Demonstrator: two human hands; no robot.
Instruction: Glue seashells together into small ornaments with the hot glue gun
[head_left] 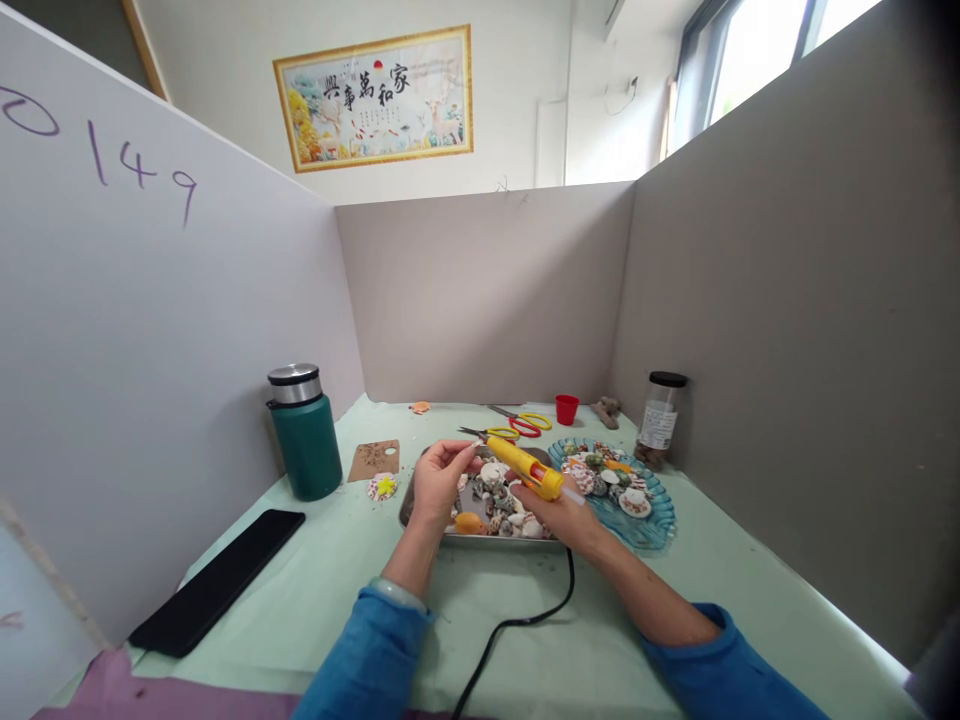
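Note:
My right hand (559,512) grips a yellow glue gun (526,467), its nozzle pointing left towards my left hand (442,482). The fingers of my left hand are pinched on a small item I cannot make out, close to the nozzle tip. Both hands hover over a metal tray (409,510) filled with several seashells. The gun's black cord (517,622) runs down over the table edge between my arms.
A blue glass dish (654,528) of shells lies right of the tray. Behind are scissors (525,423), a red cup (567,409), a jar (660,418). Left: green flask (306,435), black phone (217,578), brown card (374,460), shell with yellow star (383,486). Partition walls enclose three sides.

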